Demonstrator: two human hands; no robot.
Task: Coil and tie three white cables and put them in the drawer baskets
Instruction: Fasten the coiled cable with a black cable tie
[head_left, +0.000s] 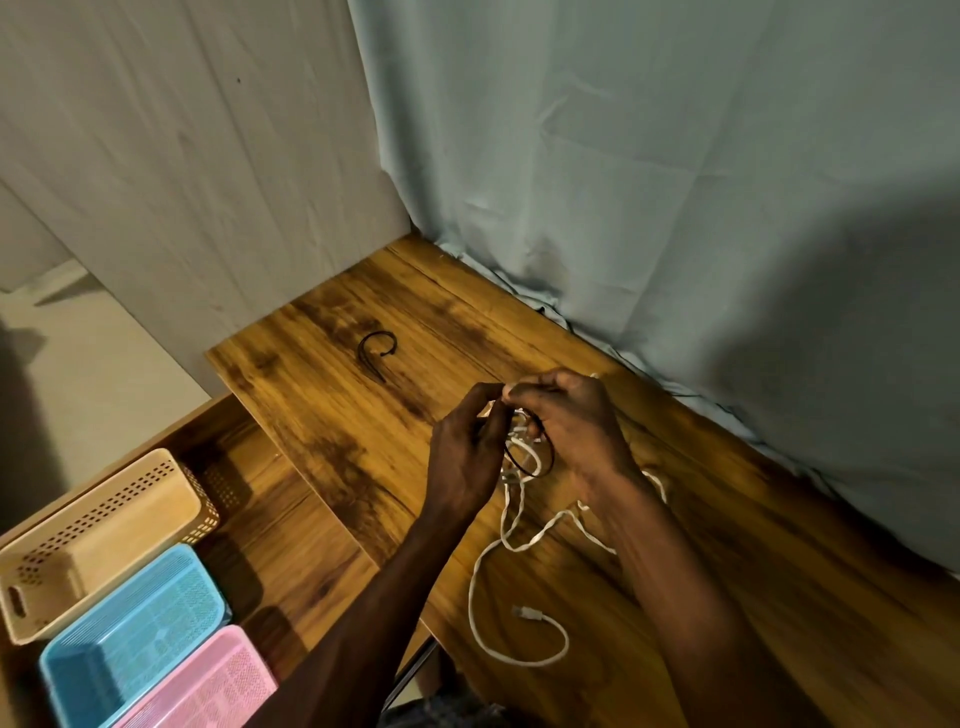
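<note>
Above the wooden table (332, 415), my left hand (467, 447) and my right hand (576, 421) meet, both pinching a white cable (506, 540). A black tie loop (530, 462) hangs between the hands around the bunched cable. The rest of the cable trails loose over the table towards me, and its plug end (527, 613) lies flat near the front edge. A second black tie (376, 353) rests on the table farther back. In the open drawer at lower left stand a beige basket (93, 540), a blue basket (130, 639) and a pink basket (208, 686).
A pale blue curtain (675, 182) hangs along the table's far and right side, and a white cloth (182, 156) covers the left. The drawer floor (270, 519) shows beside the baskets. A thin dark wire (524, 296) runs along the curtain's foot.
</note>
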